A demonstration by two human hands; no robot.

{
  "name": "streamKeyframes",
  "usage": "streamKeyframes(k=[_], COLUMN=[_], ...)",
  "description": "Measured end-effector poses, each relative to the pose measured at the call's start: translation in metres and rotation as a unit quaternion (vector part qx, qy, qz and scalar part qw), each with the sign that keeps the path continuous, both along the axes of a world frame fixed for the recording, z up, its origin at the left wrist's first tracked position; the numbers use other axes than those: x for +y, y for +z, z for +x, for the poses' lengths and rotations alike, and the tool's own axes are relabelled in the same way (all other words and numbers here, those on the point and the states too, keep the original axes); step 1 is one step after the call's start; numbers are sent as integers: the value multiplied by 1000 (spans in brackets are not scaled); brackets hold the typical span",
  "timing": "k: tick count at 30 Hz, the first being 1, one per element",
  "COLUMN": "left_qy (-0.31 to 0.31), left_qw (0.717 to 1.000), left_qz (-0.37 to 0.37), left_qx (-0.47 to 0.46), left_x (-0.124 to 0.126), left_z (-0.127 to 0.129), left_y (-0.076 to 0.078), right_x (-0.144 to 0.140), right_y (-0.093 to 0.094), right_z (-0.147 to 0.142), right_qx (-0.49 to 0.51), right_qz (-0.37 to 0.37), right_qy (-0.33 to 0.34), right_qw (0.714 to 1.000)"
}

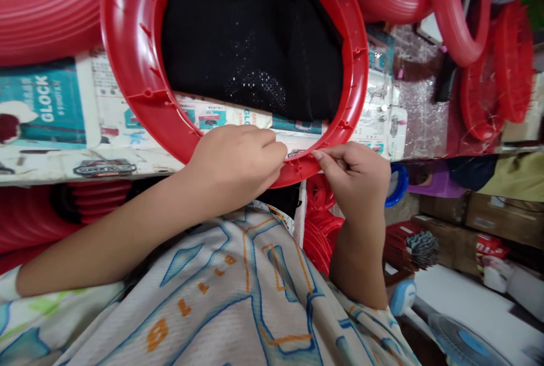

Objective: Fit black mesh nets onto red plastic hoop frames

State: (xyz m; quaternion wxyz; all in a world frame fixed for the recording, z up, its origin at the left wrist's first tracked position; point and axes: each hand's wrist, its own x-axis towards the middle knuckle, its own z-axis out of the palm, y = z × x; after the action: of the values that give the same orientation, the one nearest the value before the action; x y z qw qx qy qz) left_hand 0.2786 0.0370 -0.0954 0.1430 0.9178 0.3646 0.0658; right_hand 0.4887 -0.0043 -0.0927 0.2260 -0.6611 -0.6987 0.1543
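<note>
A large red plastic ring (pixel 127 66) lies on the paper-covered worktable (pixel 63 128), with a piece of black mesh fabric (pixel 250 37) lying inside its opening. My left hand (pixel 236 162) is closed over the ring's near rim. My right hand (pixel 352 170) pinches the same rim just to the right, thumb and fingertips pressed together at the edge. Both hands meet at the ring's lowest point, right in front of my patterned shirt.
More red rings (pixel 42 20) are stacked at the upper left and red hoops (pixel 463 20) at the upper right. Red parts (pixel 318 230) pile under the table edge. Cardboard boxes (pixel 497 224), a blue ring (pixel 399 184) and a fan (pixel 459 337) are at the right.
</note>
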Motion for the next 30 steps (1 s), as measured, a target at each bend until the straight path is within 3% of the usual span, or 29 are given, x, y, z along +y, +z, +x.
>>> streamKeyframes(k=[4, 9, 11, 13, 17, 22, 27, 30], left_qy=[-21, -124, -137, -103, -11, -3, 28, 45], left_qw=[1000, 988, 984, 985, 989, 994, 998, 998], left_qz=[16, 48, 66, 97, 121, 103, 51, 16], left_qx=[-9, -77, -96, -99, -88, -44, 21, 43], left_x=[4, 18, 20, 14, -5, -9, -5, -4], left_z=[-7, -40, -47, -42, -8, 16, 19, 22], left_y=[-3, -6, -4, -1, -1, -8, -3, 1], right_x=[0, -5, -9, -11, -12, -14, -11, -3], right_y=[4, 4, 1, -2, -4, 7, 21, 20], right_z=[0, -10, -15, -20, -21, -22, -24, -20], right_qx=[44, 85, 95, 95, 92, 61, -40, -50], right_qz=[-47, -82, -81, -71, -80, -66, -1, 5], right_qy=[-17, -6, -7, -12, -17, -1, 30, 39], right_qw=[998, 993, 992, 993, 992, 996, 999, 998])
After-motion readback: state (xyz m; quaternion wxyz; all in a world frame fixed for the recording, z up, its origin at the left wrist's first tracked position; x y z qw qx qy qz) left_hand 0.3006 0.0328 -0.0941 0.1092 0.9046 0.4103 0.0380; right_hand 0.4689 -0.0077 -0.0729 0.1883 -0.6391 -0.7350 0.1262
